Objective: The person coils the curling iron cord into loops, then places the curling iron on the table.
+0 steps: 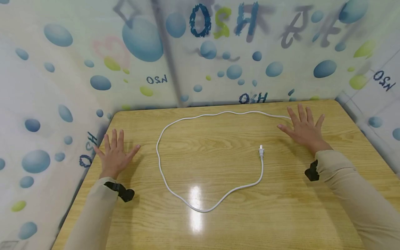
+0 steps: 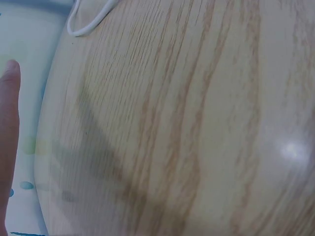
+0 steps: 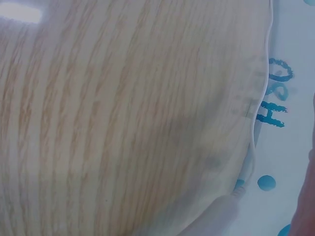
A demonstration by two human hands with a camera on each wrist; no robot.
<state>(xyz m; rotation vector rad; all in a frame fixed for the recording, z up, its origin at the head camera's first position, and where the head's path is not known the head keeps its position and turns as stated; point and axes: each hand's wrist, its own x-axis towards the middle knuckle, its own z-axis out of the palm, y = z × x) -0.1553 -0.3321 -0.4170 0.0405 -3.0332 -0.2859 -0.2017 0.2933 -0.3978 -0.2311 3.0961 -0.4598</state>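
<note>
A white power cord [image 1: 157, 146] lies in a wide loop on the wooden table [image 1: 218, 146], its two-prong plug [image 1: 261, 151] pointing toward the far edge. My left hand [image 1: 115, 158] is at the table's left side, fingers spread, holding nothing, with the cord well to its right. On the other side my right hand [image 1: 304, 130] also has its fingers spread and covers the cord's far end in the head view. In the right wrist view the cord [image 3: 254, 132] runs into a thick pale piece [image 3: 211, 216], cut off by the frame's bottom edge.
A wall covering [image 1: 203, 69] with blue bubbles and lettering rises behind the table and along both sides. Each wrist wears a black strap device, the left one [image 1: 125, 193] and the right one [image 1: 312, 172]. A bright reflection shines on the near tabletop.
</note>
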